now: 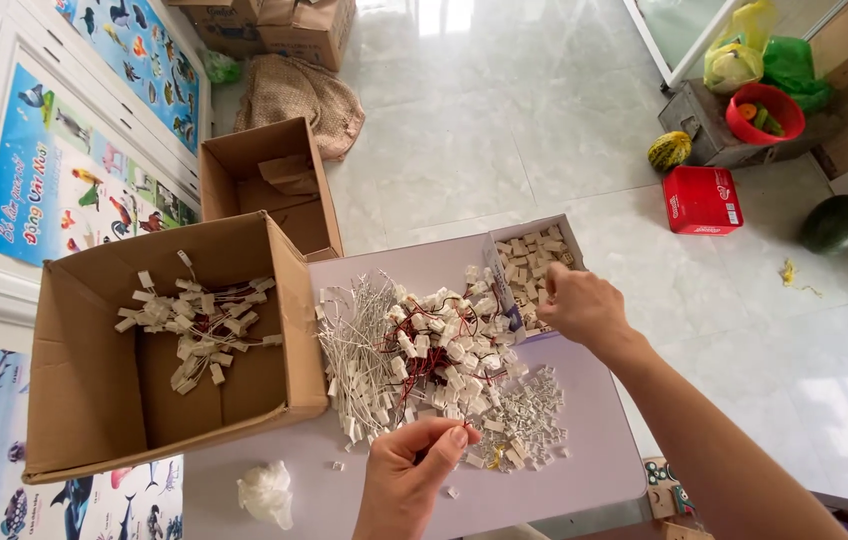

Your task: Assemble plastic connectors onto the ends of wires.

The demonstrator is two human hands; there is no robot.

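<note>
R hand (581, 305) in connector tray (534, 232)

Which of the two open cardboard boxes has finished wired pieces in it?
The nearer, larger cardboard box, tipped on its side beside the table, holds a heap of wired connectors. The smaller box behind holds only loose cardboard.

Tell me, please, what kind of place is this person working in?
Probably a home used for piecework, not a factory. A low table stands on a tiled floor, children's animal posters hang on the cupboards, and a watermelon lies beside vegetables in a red bowl.
</note>
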